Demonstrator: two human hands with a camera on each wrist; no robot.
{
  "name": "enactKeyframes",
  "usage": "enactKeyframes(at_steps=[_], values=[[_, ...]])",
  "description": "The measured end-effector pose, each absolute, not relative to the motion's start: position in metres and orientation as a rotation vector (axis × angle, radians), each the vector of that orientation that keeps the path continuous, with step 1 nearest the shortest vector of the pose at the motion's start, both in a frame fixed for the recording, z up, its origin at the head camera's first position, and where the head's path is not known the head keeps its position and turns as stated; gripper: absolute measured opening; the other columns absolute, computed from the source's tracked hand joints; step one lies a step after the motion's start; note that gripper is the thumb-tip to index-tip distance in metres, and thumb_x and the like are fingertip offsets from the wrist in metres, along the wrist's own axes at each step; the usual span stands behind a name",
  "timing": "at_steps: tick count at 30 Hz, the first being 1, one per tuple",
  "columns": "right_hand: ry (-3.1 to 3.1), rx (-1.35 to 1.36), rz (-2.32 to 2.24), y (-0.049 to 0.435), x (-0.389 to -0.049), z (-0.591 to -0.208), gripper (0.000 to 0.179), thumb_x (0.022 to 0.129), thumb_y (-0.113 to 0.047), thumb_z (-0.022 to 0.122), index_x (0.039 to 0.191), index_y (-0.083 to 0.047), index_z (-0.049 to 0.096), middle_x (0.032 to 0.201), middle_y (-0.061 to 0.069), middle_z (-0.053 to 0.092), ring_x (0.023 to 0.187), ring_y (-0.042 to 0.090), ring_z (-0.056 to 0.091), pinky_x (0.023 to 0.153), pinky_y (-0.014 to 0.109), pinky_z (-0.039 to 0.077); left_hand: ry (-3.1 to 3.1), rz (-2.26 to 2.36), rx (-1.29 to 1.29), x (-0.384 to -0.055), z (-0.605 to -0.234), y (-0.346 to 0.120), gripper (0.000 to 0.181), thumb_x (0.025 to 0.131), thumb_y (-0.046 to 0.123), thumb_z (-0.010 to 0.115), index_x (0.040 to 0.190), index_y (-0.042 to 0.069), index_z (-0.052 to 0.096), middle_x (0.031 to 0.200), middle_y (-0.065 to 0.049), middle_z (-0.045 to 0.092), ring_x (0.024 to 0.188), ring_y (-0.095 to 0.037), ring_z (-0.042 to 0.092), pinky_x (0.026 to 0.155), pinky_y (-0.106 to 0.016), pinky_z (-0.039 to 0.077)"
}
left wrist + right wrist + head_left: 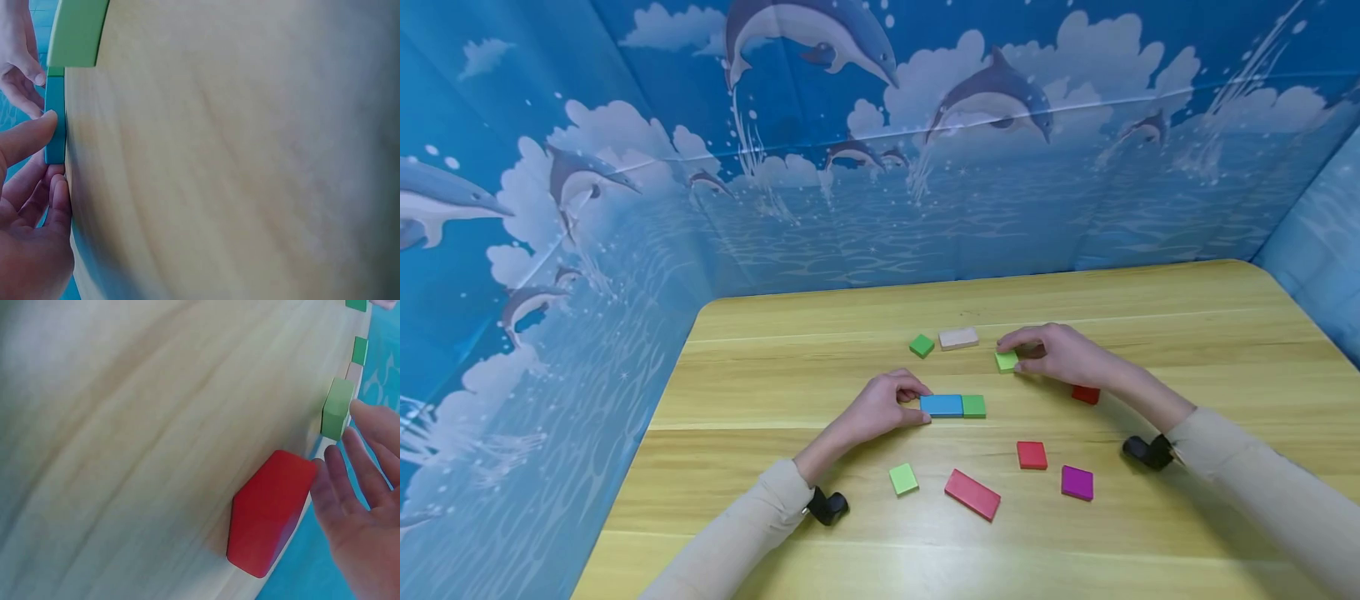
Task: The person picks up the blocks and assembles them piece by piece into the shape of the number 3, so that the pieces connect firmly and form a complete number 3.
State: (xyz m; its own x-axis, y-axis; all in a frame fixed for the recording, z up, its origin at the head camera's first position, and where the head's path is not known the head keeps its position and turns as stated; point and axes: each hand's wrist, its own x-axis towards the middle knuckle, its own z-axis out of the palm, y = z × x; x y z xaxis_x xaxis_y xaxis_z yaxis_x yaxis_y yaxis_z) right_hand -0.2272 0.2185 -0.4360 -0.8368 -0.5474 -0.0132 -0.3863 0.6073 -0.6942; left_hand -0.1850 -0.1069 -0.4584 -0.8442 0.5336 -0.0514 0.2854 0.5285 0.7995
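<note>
My left hand (883, 408) pinches the left end of a blue rectangular block (942, 406) between thumb and fingers. A green square block (973, 406) sits end to end with the blue one, on its right. Farther back, my right hand (1060, 354) has thumb and index finger at a light green block (1006, 362), gripping it by its edges. In the left wrist view the thumb lies on the side of the blue block (55, 122). The right wrist view shows fingertips at the light green block (337, 407), with a red block (272, 512) nearer the camera.
Behind the hands lie a green block (922, 346) and a pale block (958, 338). A red block (1086, 394) is partly under the right wrist. Toward the front are a light green block (904, 479), a long red block (972, 494), a red square (1032, 455) and a purple block (1077, 482).
</note>
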Motion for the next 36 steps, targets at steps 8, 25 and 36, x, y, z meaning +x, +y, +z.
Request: enactKeyframes(at_steps=[8, 25, 36], values=[[2.587, -0.731, -0.977, 0.219, -0.229, -0.436, 0.039, 0.087, -0.006, 0.073, 0.126, -0.011, 0.067, 0.128, 0.013, 0.062, 0.117, 0.036, 0.056, 0.090, 0.051, 0.049, 2.474, 1.233, 0.689, -0.186, -0.459, -0.107, 0.027, 0.083, 0.013, 0.080, 0.109, 0.010, 0.073, 0.099, 0.004, 0.061, 0.091, -0.014, 0.054, 0.082, -0.027, 0.048], [2.605, -0.725, -0.975, 0.212, -0.216, -0.436, 0.040, 0.087, -0.007, 0.073, 0.127, -0.009, 0.066, 0.126, 0.012, 0.063, 0.112, 0.033, 0.061, 0.091, 0.048, 0.050, 2.475, 1.233, 0.690, -0.185, -0.459, -0.108, 0.028, 0.082, 0.013, 0.081, 0.109, 0.011, 0.073, 0.098, 0.004, 0.060, 0.091, -0.014, 0.052, 0.081, -0.025, 0.047], [2.574, -0.732, -1.014, 0.201, -0.209, -0.436, 0.040, 0.089, -0.008, 0.072, 0.128, -0.012, 0.065, 0.124, 0.007, 0.064, 0.111, 0.028, 0.061, 0.092, 0.046, 0.050, 2.482, 1.228, 0.694, -0.185, -0.460, -0.107, 0.028, 0.082, 0.013, 0.081, 0.108, 0.011, 0.073, 0.099, 0.005, 0.060, 0.090, -0.014, 0.053, 0.081, -0.025, 0.047]])
